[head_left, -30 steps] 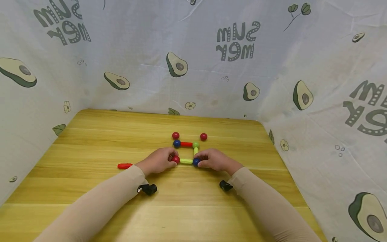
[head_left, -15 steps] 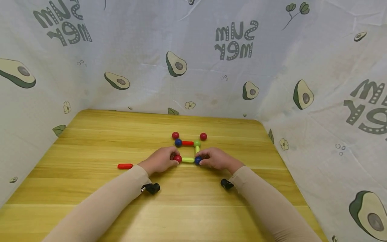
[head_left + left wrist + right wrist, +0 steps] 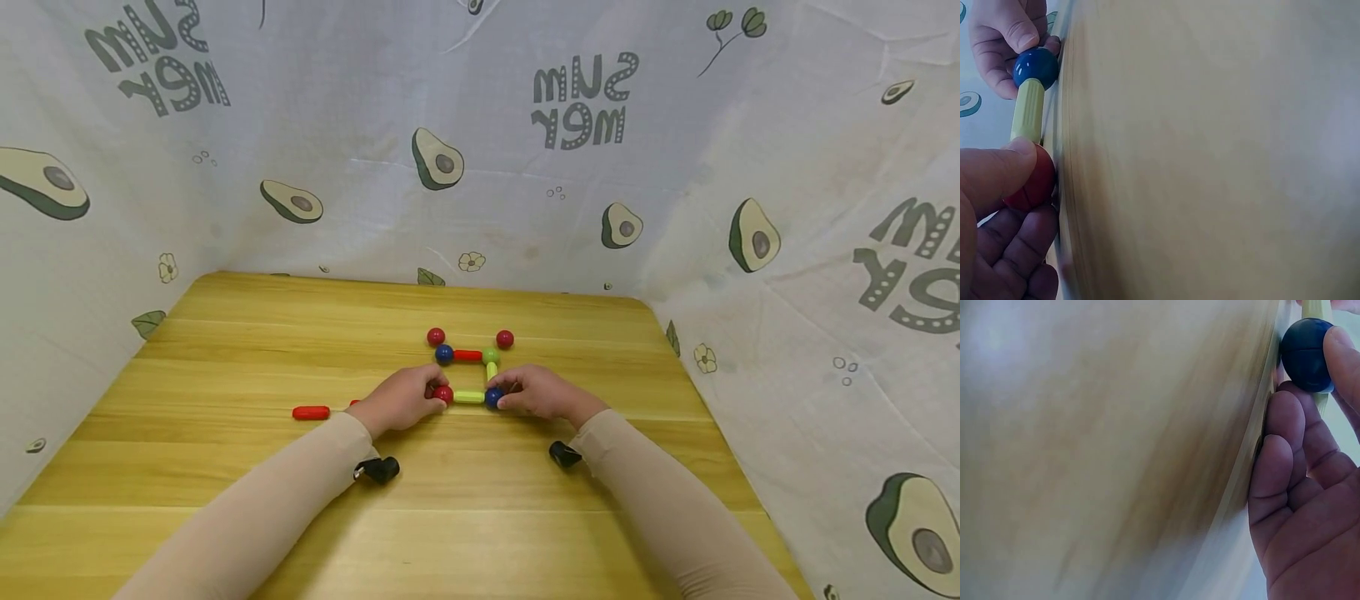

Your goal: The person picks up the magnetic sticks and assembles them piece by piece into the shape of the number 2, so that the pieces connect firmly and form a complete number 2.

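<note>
My left hand (image 3: 399, 398) pinches a red ball (image 3: 444, 395) between thumb and fingers. From that ball a yellow-green rod (image 3: 469, 397) runs to a blue ball (image 3: 494, 397), which my right hand (image 3: 542, 393) pinches. Behind it, another yellow-green rod (image 3: 492, 371) leads up to a light green ball (image 3: 491, 356). A red rod (image 3: 468, 355) joins the green ball to a second blue ball (image 3: 444, 354), so the linked toy pieces form three sides of a square. The left wrist view shows my thumb over the red ball, near the rod's end (image 3: 1027, 114).
Two loose red balls lie behind the linked pieces, a left one (image 3: 436, 337) and a right one (image 3: 505, 339). On the wooden table (image 3: 450, 533), a loose red rod (image 3: 311, 412) lies left of my left hand. A patterned cloth (image 3: 360, 225) surrounds the table.
Both hands have shifted slightly right, carrying the linked pieces along between them. The end of another red piece now shows beside my left wrist. Both grips stay the same.
</note>
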A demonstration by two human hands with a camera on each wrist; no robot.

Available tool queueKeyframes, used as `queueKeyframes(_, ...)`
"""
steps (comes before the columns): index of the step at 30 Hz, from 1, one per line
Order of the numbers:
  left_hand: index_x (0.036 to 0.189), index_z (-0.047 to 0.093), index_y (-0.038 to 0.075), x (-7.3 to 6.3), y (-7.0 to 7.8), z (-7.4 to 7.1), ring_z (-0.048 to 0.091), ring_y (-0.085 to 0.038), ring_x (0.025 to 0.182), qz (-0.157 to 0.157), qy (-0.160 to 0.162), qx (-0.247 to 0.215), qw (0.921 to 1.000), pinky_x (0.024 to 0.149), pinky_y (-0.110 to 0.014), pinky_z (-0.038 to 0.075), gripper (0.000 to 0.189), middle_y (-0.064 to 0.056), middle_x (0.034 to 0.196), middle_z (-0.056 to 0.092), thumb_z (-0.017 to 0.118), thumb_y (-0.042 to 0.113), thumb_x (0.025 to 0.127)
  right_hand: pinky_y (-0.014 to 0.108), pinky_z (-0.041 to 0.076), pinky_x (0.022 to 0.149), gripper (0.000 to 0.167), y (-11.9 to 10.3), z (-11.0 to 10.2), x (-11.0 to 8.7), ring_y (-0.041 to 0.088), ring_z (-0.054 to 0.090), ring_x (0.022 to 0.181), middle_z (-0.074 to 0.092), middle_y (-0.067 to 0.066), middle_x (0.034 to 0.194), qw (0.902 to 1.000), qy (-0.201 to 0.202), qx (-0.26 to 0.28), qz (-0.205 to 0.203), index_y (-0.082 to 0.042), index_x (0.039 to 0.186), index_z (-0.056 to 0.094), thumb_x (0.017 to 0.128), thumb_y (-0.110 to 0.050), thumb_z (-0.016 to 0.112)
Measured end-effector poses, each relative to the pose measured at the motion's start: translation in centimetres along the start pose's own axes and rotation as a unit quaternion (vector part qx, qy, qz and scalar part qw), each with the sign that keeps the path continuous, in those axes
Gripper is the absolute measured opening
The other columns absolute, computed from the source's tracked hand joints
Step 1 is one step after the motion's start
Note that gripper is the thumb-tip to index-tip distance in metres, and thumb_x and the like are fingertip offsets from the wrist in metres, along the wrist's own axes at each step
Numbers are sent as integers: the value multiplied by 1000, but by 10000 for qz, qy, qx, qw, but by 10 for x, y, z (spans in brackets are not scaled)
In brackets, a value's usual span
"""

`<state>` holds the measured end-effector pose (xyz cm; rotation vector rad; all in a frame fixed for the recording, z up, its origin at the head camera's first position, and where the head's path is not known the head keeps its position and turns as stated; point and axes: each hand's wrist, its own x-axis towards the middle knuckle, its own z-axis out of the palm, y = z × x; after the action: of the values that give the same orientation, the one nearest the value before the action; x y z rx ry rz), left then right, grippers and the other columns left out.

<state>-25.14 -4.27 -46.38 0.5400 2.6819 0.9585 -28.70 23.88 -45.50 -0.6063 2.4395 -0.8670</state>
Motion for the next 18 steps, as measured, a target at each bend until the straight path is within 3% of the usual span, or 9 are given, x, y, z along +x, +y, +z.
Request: queueKeyframes(18,113,65,18,1,-3,1,57,-19,87,29,11,-18,10000,86,-35,50,22,2,96,64,78,24,97,48,50,109,29,-1,-2,1,18,63,112,72,3,129,10000,-30,-14,90,-18,130,74,101,-21,73)
